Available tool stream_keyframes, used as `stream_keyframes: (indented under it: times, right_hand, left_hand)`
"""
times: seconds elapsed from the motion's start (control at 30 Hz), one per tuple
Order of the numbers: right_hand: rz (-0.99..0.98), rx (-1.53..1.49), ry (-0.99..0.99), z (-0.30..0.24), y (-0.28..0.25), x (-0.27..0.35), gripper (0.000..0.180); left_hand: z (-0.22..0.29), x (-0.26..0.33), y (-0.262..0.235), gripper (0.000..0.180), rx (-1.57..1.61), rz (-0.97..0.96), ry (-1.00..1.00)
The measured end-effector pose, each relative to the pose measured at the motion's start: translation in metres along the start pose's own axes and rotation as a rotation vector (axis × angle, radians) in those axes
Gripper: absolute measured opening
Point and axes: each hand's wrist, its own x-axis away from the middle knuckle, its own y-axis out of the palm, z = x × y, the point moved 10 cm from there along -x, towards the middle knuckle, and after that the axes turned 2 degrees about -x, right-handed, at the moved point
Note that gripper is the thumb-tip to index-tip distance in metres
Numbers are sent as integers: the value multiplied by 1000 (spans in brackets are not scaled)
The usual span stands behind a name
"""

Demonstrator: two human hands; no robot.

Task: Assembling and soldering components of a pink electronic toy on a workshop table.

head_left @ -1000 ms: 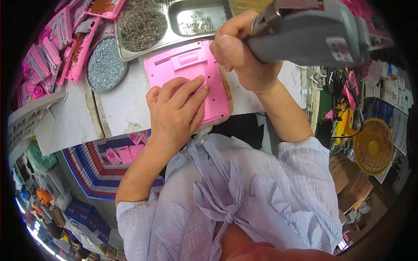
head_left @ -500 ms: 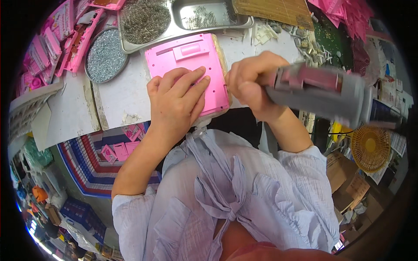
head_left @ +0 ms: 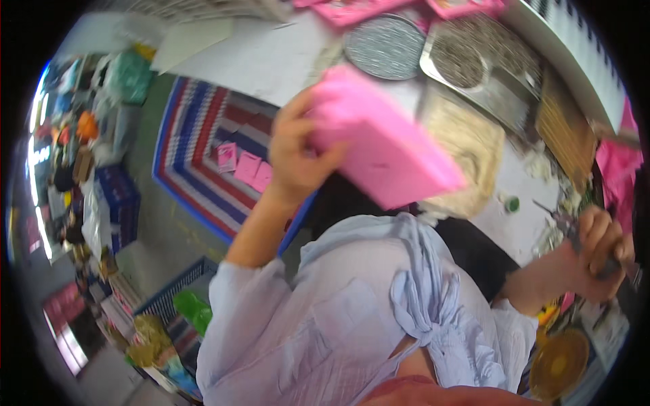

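My left hand (head_left: 301,152) grips a flat pink plastic case (head_left: 399,152) by its left end, fingers and thumb wrapped round it. The case is tilted and blurred, raised off the worktable. Its lower corner hangs over the edge of a worn beige pad (head_left: 477,142), where it partly hides the pad. Far to the right, my right hand (head_left: 599,254) is closed round a grey power screwdriver (head_left: 574,233). The tool's thin bit points up and left, away from the case. Much of its body is cut off by the picture's dark rim.
Small silver screws fill a round dish (head_left: 347,49) at the back. Beside it stands a metal tray (head_left: 504,108) with dark small parts. Below the table's left side, a striped basket (head_left: 177,139) holds several pink pieces. A brown board (head_left: 565,128) lies at the far right.
My left hand was flat on the case on the pad; it now grips the case, lifted and moved left. My right hand has drawn the screwdriver away right. The whole view has swung left.
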Motion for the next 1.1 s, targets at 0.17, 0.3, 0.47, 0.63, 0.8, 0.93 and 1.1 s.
stream_keyframes:
  times: [0.17, 0.3, 0.47, 0.63, 0.8, 0.93, 1.1]
  right_hand:
    - [-27, -3, 96, 37, 13, -5, 21]
    - [-43, 5, 130, 76, 38, -27, 24]
    - [-24, 71, 125, 65, 27, -30, 27]
    - [179, 232, 152, 59, -2, -16, 43]
    - [279, 348, 146, 64, -5, -21, 56]
    - [229, 322, 152, 62, -7, -22, 57]
    - [238, 322, 145, 56, -22, -15, 57]
  left_hand:
    - [-223, 361, -162, 39, -450, 445, -1148]
    - [-250, 593, -190, 75, -572, 98, -1908]
    - [-308, 495, -136, 60, -850, -434, -1344]
    - [-124, 6, -81, 11, -473, 180, -292]
    - [-67, -204, -1, 32, -613, 191, 260]
    - [-108, -304, 21, 62, -1126, 120, 1]
    - [-154, -346, 24, 48, -1176, -264, -170]
